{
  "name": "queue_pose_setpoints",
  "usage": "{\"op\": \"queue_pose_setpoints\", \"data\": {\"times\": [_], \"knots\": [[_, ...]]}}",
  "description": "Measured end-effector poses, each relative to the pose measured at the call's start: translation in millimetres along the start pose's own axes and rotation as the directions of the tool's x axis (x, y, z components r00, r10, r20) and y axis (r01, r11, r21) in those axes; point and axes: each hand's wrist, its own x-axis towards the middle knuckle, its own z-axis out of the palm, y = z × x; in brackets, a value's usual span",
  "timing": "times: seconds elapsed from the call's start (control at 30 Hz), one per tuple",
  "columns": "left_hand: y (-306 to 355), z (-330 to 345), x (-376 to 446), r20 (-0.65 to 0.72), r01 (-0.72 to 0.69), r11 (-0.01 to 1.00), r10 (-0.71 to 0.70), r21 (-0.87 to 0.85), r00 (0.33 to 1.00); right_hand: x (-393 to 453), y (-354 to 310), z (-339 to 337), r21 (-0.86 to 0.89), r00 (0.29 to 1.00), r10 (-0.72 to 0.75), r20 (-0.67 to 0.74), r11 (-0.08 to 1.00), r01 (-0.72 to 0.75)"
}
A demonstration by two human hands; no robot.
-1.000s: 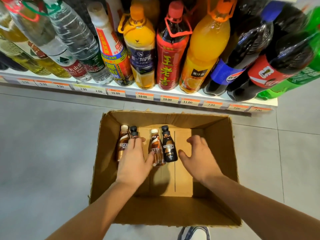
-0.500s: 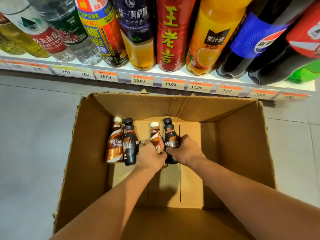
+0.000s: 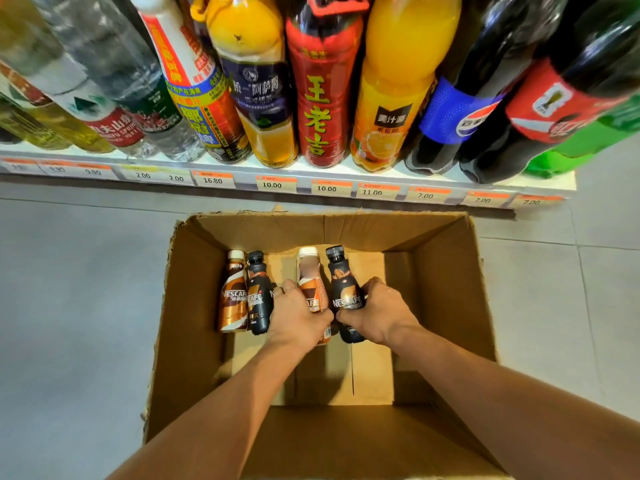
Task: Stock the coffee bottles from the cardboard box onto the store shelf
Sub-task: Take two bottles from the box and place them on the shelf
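An open cardboard box (image 3: pixel 446 306) stands on the floor below the store shelf (image 3: pixel 242 169). Several small Nescafe coffee bottles are inside it. My left hand (image 3: pixel 298 318) is wrapped around a brown bottle with a white cap (image 3: pixel 311 285). My right hand (image 3: pixel 377 313) grips a black bottle with a black cap (image 3: pixel 343 285) right beside it. Both bottles look slightly raised off the box bottom. At the box's left side rest another brown bottle (image 3: pixel 233 299) and another black bottle (image 3: pixel 258 292), side by side and untouched.
The lowest shelf is packed with large drink bottles: water (image 3: pixel 114 81), tea, orange juice (image 3: pixel 394 98), cola (image 3: pixel 460 109). Orange price tags (image 3: pixel 277 184) line its front edge. Grey tiled floor (image 3: pixel 76 306) surrounds the box. The box walls rise high around my forearms.
My hands went from hovering open over the bottles to closing on the two right-hand bottles. Since then the grip holds, and the bottles appear a little higher.
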Motion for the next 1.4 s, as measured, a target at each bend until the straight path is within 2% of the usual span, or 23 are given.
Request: {"op": "queue_pose_setpoints", "data": {"times": [0.2,0.5,0.8,0.93,1.1,1.27,1.4], "knots": [[54.0,-83.3,-71.2,-0.013,-0.12,0.993,0.119,-0.021,0.993,-93.4,-33.6,-75.9,0.138,0.998,-0.045,-0.048,0.989,0.051],[177.7,-248.5,-192.9,-0.059,-0.249,0.956,0.243,-0.155,0.968,-256.6,-120.3,-221.4,0.265,0.959,-0.096,-0.268,0.949,0.169],[323.3,-395.6,-319.7,-0.159,-0.494,0.859,0.473,-0.135,0.867,-423.2,-205.7,-376.4,0.329,0.858,-0.121,-0.5,0.89,0.317],[384.6,-448.5,-373.2,-0.188,-0.594,0.796,0.569,-0.116,0.8,-498.9,-229.1,-441.6,0.321,0.791,-0.131,-0.597,0.865,0.385],[449.8,-493.1,-433.9,-0.251,-0.674,0.727,0.633,-0.135,0.733,-574.5,-237.2,-507.7,0.296,0.7,-0.102,-0.707,0.856,0.425],[503.1,-503.3,-479.4,-0.278,-0.729,0.681,0.689,-0.069,0.67,-624.3,-221.5,-557.6,0.261,0.66,-0.114,-0.743,0.858,0.442],[546.2,-506.6,-513.7,-0.273,-0.752,0.658,0.716,-0.041,0.642,-652.6,-205.5,-598.4,0.245,0.655,-0.121,-0.746,0.865,0.438]]}}
